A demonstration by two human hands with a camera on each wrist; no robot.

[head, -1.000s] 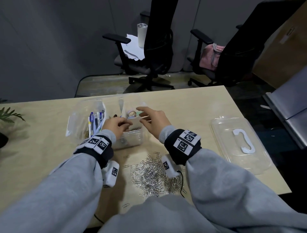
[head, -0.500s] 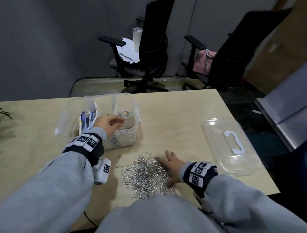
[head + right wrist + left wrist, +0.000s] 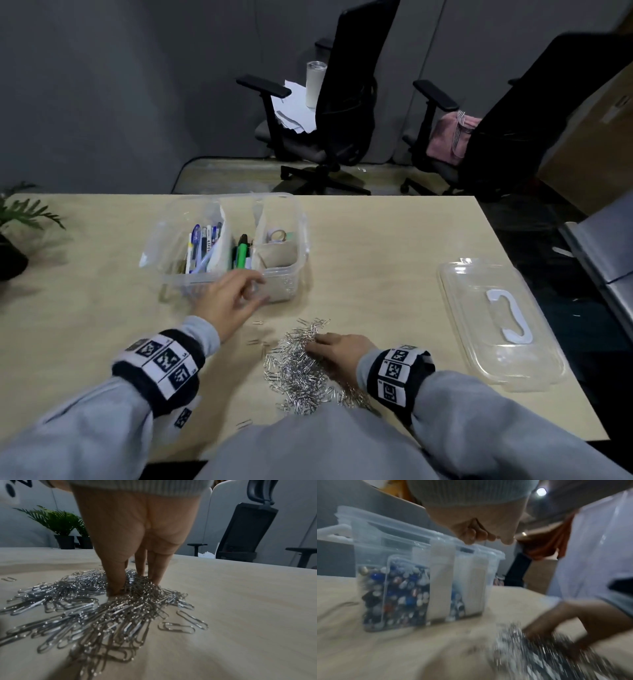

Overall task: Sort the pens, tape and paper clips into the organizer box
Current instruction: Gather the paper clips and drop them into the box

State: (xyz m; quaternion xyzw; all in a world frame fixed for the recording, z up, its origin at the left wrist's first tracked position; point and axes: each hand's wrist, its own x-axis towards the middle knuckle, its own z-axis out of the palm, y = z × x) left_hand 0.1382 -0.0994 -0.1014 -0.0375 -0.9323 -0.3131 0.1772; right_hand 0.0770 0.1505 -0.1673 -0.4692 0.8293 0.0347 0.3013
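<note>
The clear organizer box [image 3: 191, 279] stands mid-table, with pens [image 3: 202, 248] in its left compartment, a green marker [image 3: 242, 255] in the middle one and a tape roll [image 3: 276, 235] at the right. My left hand [image 3: 251, 291] hovers just in front of the box wall [image 3: 426, 588], fingers loosely curled [image 3: 476, 535] and holding nothing. A pile of silver paper clips [image 3: 298, 373] lies near the table's front edge. My right hand [image 3: 317, 342] is planted in that pile [image 3: 102, 608], straight fingers [image 3: 154, 574] and thumb dug in, a clump between them.
The box's clear lid [image 3: 496, 325] with a white handle lies at the right of the table. A few stray clips [image 3: 255, 341] lie left of the pile. A potted plant [image 3: 13, 240] sits at the far left edge. Two office chairs stand beyond the table.
My left hand has drawn back from over the box to just in front of it. My right hand, over the box a second ago, now stands dug into the clip pile.
</note>
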